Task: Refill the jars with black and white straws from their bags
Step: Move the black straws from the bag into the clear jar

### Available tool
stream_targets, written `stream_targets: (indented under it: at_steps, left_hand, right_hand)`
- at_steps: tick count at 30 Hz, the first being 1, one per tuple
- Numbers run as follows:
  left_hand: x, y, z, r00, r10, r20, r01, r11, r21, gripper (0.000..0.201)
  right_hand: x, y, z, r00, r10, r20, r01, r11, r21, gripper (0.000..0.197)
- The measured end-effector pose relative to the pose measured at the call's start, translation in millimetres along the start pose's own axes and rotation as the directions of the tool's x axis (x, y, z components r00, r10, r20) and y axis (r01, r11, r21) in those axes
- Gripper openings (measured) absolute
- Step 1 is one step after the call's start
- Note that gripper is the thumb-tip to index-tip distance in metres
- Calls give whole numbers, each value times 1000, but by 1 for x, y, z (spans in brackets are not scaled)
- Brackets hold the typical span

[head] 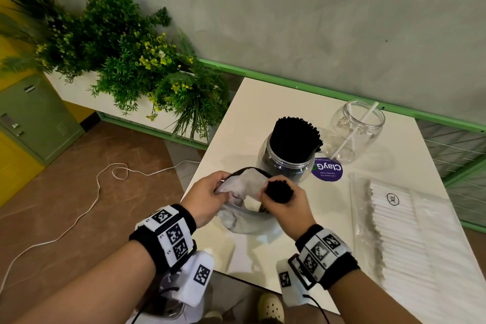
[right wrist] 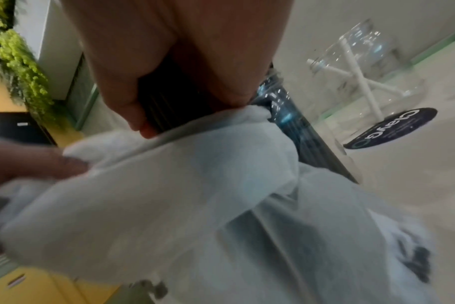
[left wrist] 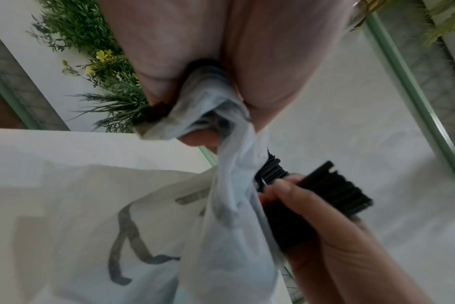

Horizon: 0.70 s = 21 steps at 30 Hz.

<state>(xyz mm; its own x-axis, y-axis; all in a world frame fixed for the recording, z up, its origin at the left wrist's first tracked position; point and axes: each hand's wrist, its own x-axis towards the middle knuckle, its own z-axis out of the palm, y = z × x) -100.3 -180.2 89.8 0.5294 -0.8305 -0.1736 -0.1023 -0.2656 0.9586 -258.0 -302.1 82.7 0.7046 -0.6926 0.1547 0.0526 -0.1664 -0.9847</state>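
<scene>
My left hand pinches the rim of a crumpled white plastic bag at the table's near edge; the same bag fills the left wrist view. My right hand grips a bundle of black straws that stands half out of the bag's mouth; the bundle shows in the left wrist view too. Just behind stands a clear jar packed with black straws. A second clear jar holds a couple of white straws. A clear bag of white straws lies at the right.
A round purple sticker lies on the white table between the jars. Green plants in a white planter stand at the left. A white cable runs over the brown floor. A green rail runs behind the table.
</scene>
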Motion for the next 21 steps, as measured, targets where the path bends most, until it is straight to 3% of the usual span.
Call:
stream_targets:
  at_steps: [4,6,7,9,11,13,15,18,21]
  left_hand:
    - [-2,0,-3,987,60,-147,-71,995,-73,62]
    - [-5,0,4,970,191,-148,-171,976,138,66]
    - [-7,-1,9,955,269,-122,-221,925,311,66]
    - [-10,-4,20,929,370,-35,-273,742,612,62]
    - [-16,-7,33,913,400,85,-317,562,764,53]
    - [-21,-11,44,918,326,226,-350,400,847,49]
    - [-22,-23,53,930,143,339,-367,284,886,57]
    - [-22,-50,62,914,-125,385,-344,260,902,76]
    - [-24,-71,63,882,-312,353,-256,310,915,82]
  right_hand:
    - [-4,3,-19,986,-42,-164,31,997,-73,14]
    - [-10,19,-21,973,80,-218,-102,990,-92,10]
    - [-13,27,-19,956,159,-245,-182,981,-74,7]
    - [-13,42,-16,921,263,-289,-289,956,-53,5]
    - [-10,50,-16,897,297,-329,-335,940,-66,7]
    - [-9,53,-18,876,319,-361,-362,930,-57,7]
    - [-9,54,-21,859,358,-367,-393,919,-24,8]
    - [-9,55,-27,877,375,-300,-401,916,-29,17]
    - [-13,52,-39,930,352,-107,-366,917,-158,16]
